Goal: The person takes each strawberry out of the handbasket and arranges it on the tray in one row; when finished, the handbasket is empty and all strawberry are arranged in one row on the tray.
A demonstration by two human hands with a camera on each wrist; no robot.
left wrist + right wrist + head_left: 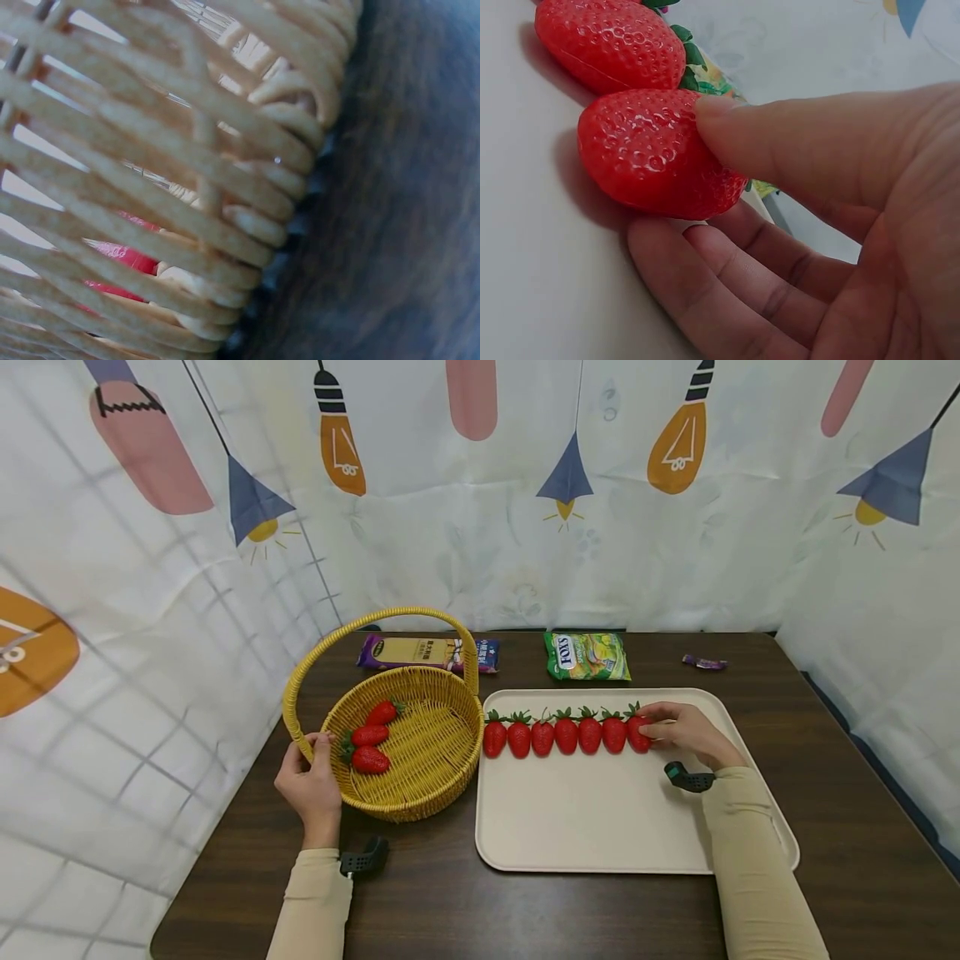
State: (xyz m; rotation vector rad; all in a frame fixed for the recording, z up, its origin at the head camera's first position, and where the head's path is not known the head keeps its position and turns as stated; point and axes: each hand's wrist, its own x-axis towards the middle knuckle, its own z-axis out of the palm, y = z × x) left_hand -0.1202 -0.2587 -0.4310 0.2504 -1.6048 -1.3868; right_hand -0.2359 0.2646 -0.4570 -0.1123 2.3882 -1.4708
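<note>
On the cream tray [600, 818] several red strawberries [566, 737] lie in a row along the far side, leaves pointing away. My right hand [686, 731] pinches the strawberry [649, 154] at the right end of that row, thumb on its upper side and fingers beneath. My left hand [311, 785] grips the left foot of the handle of a yellow woven basket [431, 802]. Inside the basket, toward its left wall, are 3 strawberries [370, 735]. Through the weave in the left wrist view a bit of red strawberry [127, 259] shows; the left hand is outside that view.
Behind the basket lies a purple and yellow snack packet [416, 652]. A green Fox's candy bag [587, 657] sits beyond the tray, with a small purple wrapped sweet [705, 662] to its right. The dark table [540, 918] meets printed curtains at the back and sides.
</note>
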